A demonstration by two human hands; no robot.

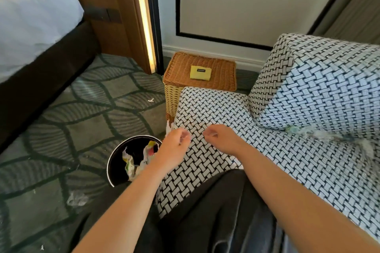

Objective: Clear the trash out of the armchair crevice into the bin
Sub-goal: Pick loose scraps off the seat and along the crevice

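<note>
The armchair point(216, 109) has a black-and-white woven cover. In the crevice between its seat and back cushion sits pale, fluffy trash point(308, 131), with another tuft point(367, 149) farther right. A round black bin point(115, 162) stands on the carpet at the seat's left front corner, with crumpled wrappers point(131, 163) inside. My left hand point(174, 147) hovers at the seat edge just right of the bin, fingers loosely curled, nothing visible in them. My right hand point(223, 138) hovers over the seat front, well left of the crevice. Its curled fingertips are blurred.
A wicker basket point(181, 72) with a yellow pouch point(197, 72) on its lid stands behind the seat by the wall. Small scraps point(151, 100) and a clear wrapper point(77, 199) lie on the patterned carpet. A bed point(30, 26) is at the left. My dark-clad legs are below.
</note>
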